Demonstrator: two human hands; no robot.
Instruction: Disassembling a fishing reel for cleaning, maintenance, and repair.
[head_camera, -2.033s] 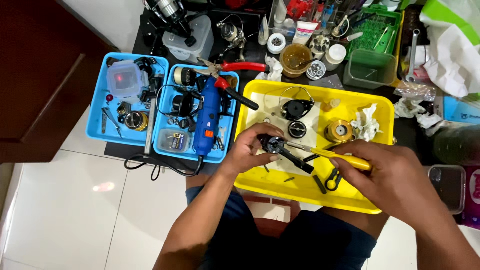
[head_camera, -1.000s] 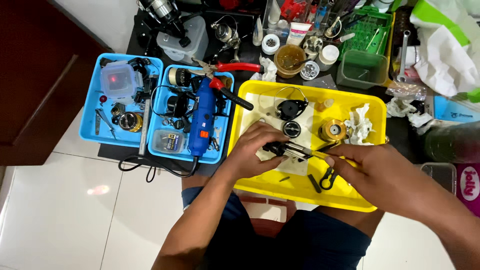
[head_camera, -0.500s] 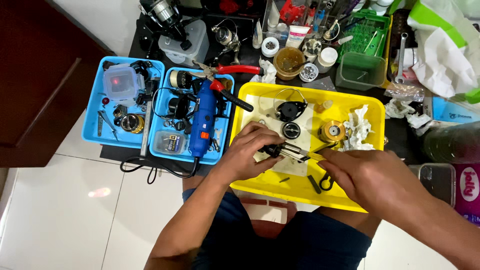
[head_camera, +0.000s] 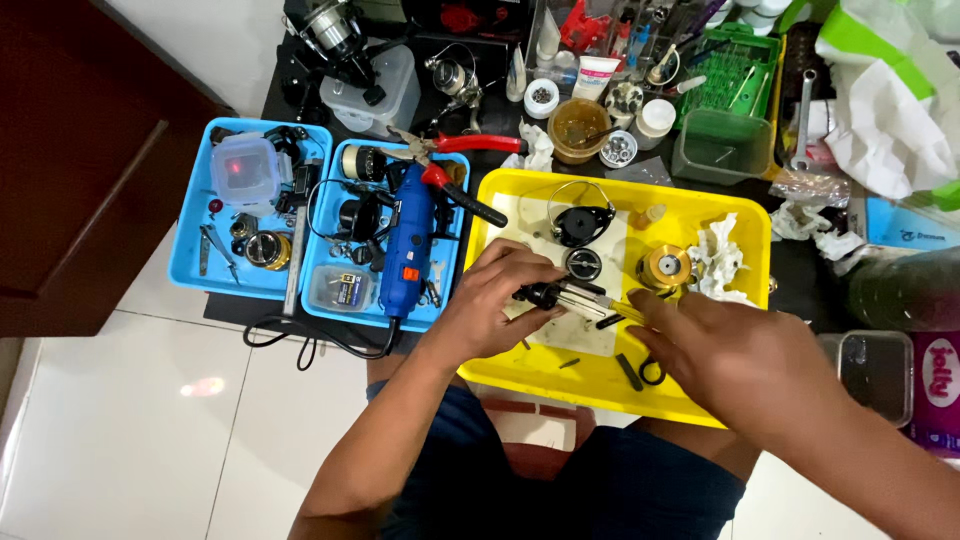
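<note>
1. Right hand (head_camera: 735, 365), seen from the back, hides its own fingertips; whether they pinch the yellow-handled tool (head_camera: 622, 312) cannot be told.
2. Left hand (head_camera: 495, 305) is curled, fingers clamped on a small dark metal part (head_camera: 552, 295).
3. Part sits above the yellow tray (head_camera: 530, 375), near its front.
4. Both forearms reach forward over the lap.

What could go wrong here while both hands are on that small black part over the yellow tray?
1. The left hand pinches the small black part by fingertips while the right hand works a yellow-handled tool into it; a slip could jab the fingers.
2. Loose small pieces lie in the yellow tray; the right forearm might sweep them out.
3. The tray overhangs the table edge above the lap, so leaning on it might tip it.
</note>
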